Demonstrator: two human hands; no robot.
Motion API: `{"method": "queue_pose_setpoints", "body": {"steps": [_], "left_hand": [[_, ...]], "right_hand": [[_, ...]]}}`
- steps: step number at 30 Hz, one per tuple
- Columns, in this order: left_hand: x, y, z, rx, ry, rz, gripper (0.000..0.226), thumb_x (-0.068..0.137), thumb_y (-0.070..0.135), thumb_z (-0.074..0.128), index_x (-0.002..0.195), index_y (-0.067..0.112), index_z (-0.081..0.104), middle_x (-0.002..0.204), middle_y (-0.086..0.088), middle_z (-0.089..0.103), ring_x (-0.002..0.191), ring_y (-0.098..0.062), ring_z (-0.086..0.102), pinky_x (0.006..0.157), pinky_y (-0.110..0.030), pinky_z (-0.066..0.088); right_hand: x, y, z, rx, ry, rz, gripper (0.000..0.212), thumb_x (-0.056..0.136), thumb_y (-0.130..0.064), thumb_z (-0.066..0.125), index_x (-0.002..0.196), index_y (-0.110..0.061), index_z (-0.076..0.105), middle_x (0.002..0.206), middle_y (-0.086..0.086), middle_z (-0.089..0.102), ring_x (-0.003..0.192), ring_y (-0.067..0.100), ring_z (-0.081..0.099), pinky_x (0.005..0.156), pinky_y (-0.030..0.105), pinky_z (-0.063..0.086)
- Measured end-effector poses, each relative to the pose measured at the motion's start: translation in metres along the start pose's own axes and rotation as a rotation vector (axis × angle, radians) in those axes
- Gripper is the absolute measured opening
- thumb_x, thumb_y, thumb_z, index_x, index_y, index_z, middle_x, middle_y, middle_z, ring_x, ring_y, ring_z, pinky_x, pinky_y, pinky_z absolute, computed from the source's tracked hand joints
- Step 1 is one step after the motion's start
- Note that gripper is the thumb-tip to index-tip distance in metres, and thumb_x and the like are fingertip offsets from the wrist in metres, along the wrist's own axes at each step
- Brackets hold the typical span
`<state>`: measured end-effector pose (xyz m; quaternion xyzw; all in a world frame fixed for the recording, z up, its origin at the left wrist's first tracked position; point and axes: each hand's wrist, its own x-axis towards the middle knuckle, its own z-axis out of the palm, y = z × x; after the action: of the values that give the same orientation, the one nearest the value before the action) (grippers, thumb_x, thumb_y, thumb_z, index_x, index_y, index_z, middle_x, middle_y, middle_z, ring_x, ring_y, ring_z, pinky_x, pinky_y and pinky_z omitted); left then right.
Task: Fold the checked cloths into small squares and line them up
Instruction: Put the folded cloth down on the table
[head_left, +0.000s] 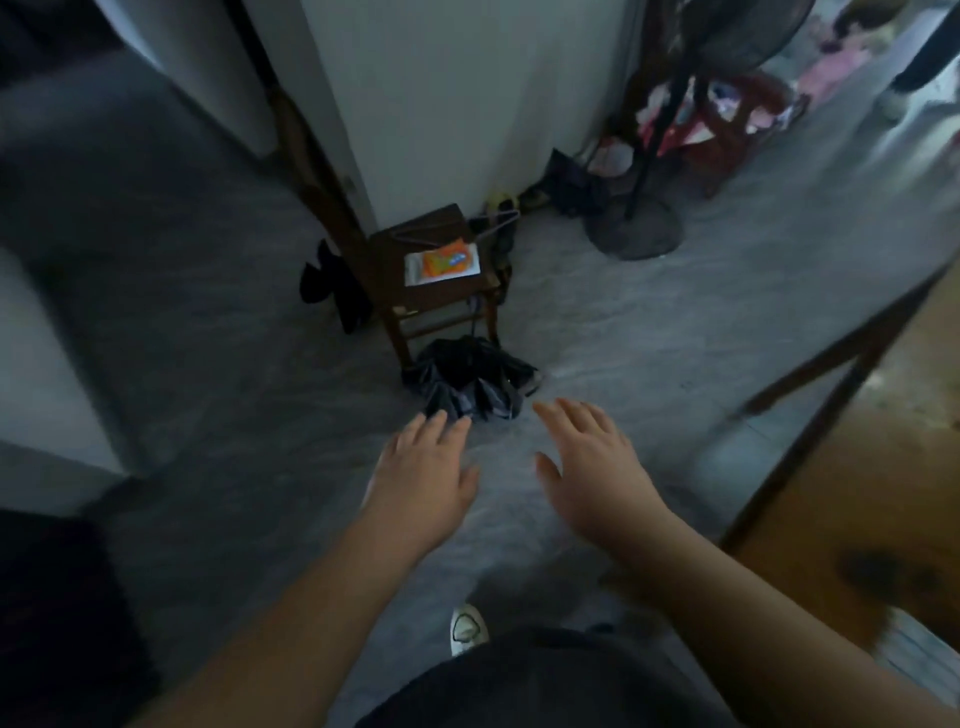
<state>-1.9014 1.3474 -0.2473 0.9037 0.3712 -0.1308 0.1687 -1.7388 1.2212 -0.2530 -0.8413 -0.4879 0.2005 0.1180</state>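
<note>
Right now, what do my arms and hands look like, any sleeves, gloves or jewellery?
The left hand and right hand wear no gloves, and no watch, bracelet or ring is visible, though the picture is blurred. Both arms are bare up to the frame's edge: no sleeves show.

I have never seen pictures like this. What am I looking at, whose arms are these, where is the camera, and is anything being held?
There is no machine here. A person wears one wide-angle camera on the head, so you look forward and down along their own arms. The left hand and the right hand reach out over the grey floor with fingers relaxed, and they hold nothing. Ahead stands a small wooden stool with an orange and white packet on its seat. A crumpled black bundle, perhaps an umbrella, lies on the floor in front of it. Farther back is a standing fan, and a wooden table is at the right. A pale shoe shows below. No checked cloths are in view.
</note>
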Motion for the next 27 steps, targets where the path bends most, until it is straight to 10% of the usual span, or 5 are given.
{"method": "queue_pose_setpoints", "body": {"steps": [13,27], "left_hand": [[0.197,0.056,-0.065,0.121,-0.036,0.224,0.064,0.104,0.048,0.040,0.161,0.030,0.017,0.169,0.001,0.018,0.155,-0.021,0.014,0.127,-0.040,0.015],[0.490,0.272,-0.140,0.240,-0.040,0.523,0.065,0.102,0.048,0.045,0.159,0.026,0.024,0.167,-0.003,0.025,0.153,-0.023,0.022,0.125,-0.038,0.020]], "right_hand": [[0.136,0.089,-0.051,0.046,0.095,0.169,0.066,0.100,-0.050,0.042,0.158,-0.030,0.019,0.166,0.000,0.020,0.154,0.022,0.011,0.122,0.042,0.021],[0.300,0.302,-0.210,0.113,0.198,0.471,0.065,0.099,-0.046,0.044,0.157,-0.027,0.022,0.163,0.002,0.027,0.151,0.023,0.020,0.122,0.043,0.024]]}}
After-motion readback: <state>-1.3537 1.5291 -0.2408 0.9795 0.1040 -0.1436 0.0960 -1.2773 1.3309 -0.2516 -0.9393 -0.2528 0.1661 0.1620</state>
